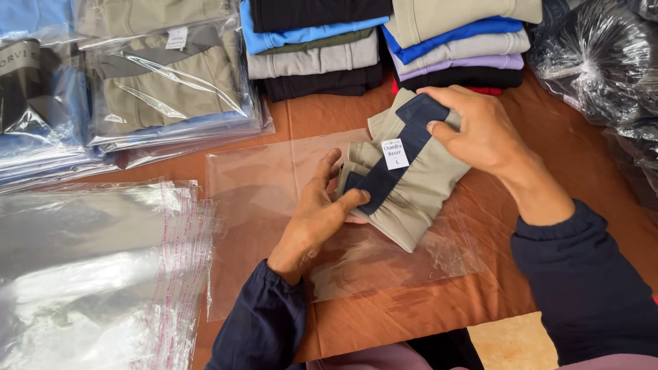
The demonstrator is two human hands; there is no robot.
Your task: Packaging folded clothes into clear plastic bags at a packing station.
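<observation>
My left hand [317, 212] reaches up toward one o'clock, fingers [327, 168] stretched flat, thumb hooked across to three o'clock. My right hand [480, 130] comes in from five o'clock, wrist bent, fingers curled toward nine o'clock, thumb pressing down. Both forearms wear dark blue sleeves.

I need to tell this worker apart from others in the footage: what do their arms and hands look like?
Both arms wear long dark navy sleeves with ribbed, gathered cuffs at the wrists. The left hand and right hand are bare: no gloves, and no rings or watch visible.
</observation>
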